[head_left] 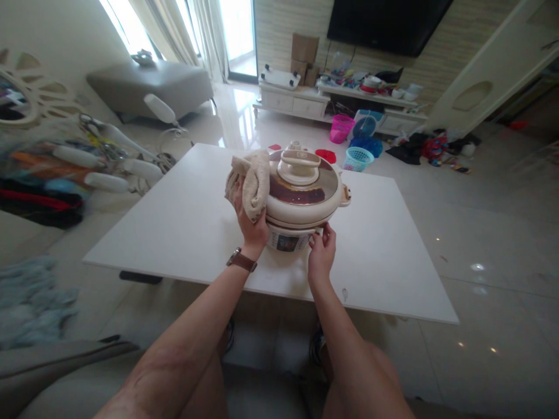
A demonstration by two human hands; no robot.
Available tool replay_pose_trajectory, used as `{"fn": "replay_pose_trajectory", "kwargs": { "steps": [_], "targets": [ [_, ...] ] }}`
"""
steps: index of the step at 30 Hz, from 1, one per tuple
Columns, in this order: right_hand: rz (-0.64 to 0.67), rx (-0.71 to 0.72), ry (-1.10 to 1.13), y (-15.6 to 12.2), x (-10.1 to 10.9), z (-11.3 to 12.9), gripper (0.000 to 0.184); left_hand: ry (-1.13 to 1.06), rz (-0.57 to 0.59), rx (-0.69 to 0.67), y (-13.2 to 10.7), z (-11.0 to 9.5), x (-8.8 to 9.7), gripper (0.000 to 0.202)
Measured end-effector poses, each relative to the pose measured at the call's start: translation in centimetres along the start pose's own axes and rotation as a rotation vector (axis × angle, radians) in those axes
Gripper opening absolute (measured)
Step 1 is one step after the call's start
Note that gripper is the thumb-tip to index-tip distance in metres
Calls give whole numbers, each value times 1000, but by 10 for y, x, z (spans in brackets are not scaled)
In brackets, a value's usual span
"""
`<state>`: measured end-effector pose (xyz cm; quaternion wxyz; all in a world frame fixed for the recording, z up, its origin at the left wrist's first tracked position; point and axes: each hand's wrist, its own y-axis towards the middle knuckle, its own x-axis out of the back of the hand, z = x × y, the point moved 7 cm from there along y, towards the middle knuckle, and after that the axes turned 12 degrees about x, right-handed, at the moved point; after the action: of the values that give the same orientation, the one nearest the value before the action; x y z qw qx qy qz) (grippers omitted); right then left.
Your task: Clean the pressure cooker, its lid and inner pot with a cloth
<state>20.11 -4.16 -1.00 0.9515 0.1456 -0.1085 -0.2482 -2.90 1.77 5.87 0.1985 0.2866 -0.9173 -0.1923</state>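
Observation:
A cream electric cooking pot (285, 240) with a control panel on its front stands on the white table. Its lid (334, 189) is on, with a see-through pane and a cream knob handle (300, 164). My left hand (251, 218) is closed round a folded beige cloth (255, 186) and presses it against the left side of the lid. Low at the pot's front right, my right hand (322, 247) has its fingers bent and pinched at the rim of the base; what they grip there is hidden.
The white table (174, 215) reaches out on both sides of the pot. Beyond it on the floor are a pink basket (341, 128), a light blue basket (358, 158) and a TV cabinet (290, 102). A lamp with white shades (107, 181) is at the left.

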Motion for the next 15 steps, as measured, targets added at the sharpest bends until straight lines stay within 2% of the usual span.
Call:
{"fn": "replay_pose_trajectory", "kwargs": {
  "steps": [2,6,9,12,15],
  "targets": [
    [-99,-89,43,-2,3,-1,58,-43,50,-9,-3,-11,1,66],
    [-88,-75,42,-1,1,7,57,13,295,-112,-27,-47,-2,55],
    [-81,-71,42,-1,4,10,56,98,455,-161,-49,-63,-8,52],
    [-82,-69,23,0,5,12,55,116,479,-197,-58,-66,-10,56],
    [-130,-106,98,-1,4,10,55,116,396,-241,-52,-64,-8,61]
  ]
}}
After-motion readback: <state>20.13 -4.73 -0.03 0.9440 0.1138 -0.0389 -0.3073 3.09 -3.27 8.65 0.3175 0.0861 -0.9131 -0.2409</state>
